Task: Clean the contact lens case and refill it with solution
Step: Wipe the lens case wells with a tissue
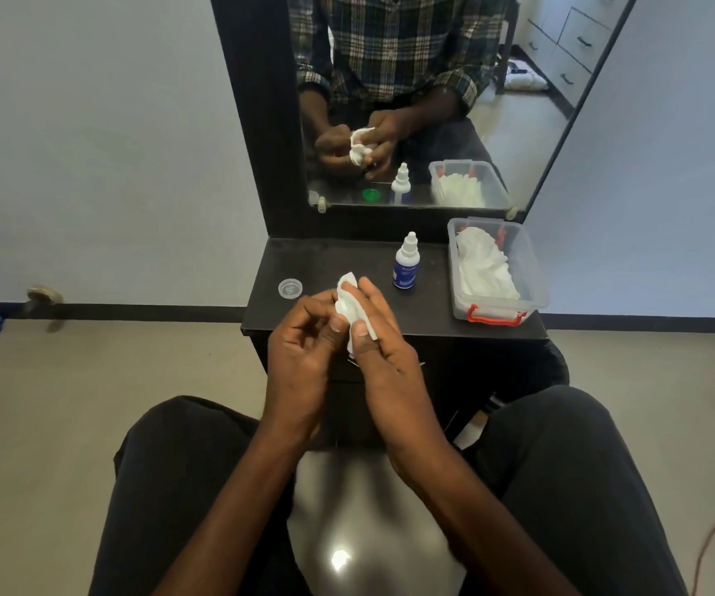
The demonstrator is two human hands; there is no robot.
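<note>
A tall mirror in a black frame rises behind a matte black vanity top, a flat slab with square edges. At its right end sits a clear plastic box, rectangular with rounded corners and a red latch, loosely filled with crumpled white tissues; its front corner reaches the top's front edge. Just left of the box stands a small solution bottle, upright, white cap and blue label, apart from everything else. Between the bottle and the top's left edge the dark surface is open, save for 1 round clear lid lying flat near that edge.

Over the front edge, the 2 hands meet. The left hand has its fingers curled inward against a soft, wrinkled white tissue. The right hand holds that tissue, thumb pressed on its near side and fingers wrapped behind. The contact lens case itself cannot be made out; whether it lies inside the tissue cannot be told. In the mirror a green lid shows.
</note>
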